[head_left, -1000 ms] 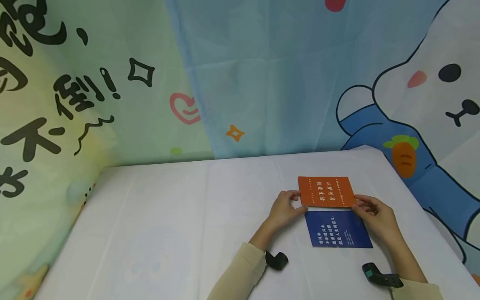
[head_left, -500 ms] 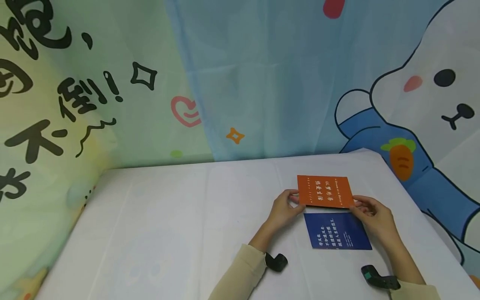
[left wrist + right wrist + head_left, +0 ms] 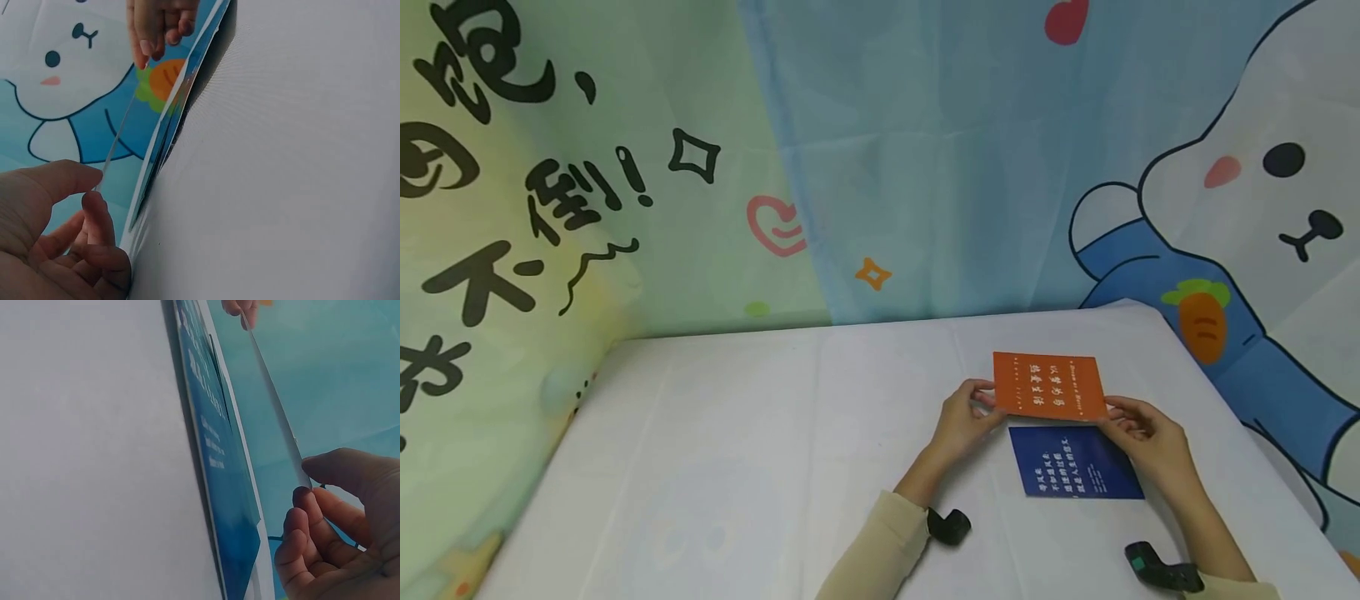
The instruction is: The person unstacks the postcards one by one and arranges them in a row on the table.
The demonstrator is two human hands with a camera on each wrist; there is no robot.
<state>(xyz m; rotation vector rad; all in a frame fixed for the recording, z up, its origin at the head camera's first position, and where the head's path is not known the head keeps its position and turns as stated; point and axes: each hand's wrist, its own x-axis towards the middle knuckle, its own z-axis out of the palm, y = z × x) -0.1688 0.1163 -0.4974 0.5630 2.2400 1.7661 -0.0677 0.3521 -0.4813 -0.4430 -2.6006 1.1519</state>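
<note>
An orange card (image 3: pixel 1051 387) with white printed characters is held up between both hands, its face visible in the head view. My left hand (image 3: pixel 962 421) pinches its left end between thumb and fingertips. At the opposite end my right hand (image 3: pixel 1150 437) pinches it the same way. In both wrist views the card (image 3: pixel 275 394) appears edge-on, raised off the table. A dark blue card (image 3: pixel 1075 462) with white characters lies on the table just below the orange one, closer to the wearer; in the right wrist view this blue card (image 3: pixel 219 462) looks slightly lifted along one edge.
A white cloth covers the table (image 3: pixel 737 458). Behind it hangs a printed curtain (image 3: pixel 925 167) with a cartoon white animal at the right and large black characters at the left. Each wrist carries a small black device (image 3: pixel 950 527).
The orange card stays in both hands and shifts very slightly to the left. The blue card stays on the table. The head view itself has tilted a little.
</note>
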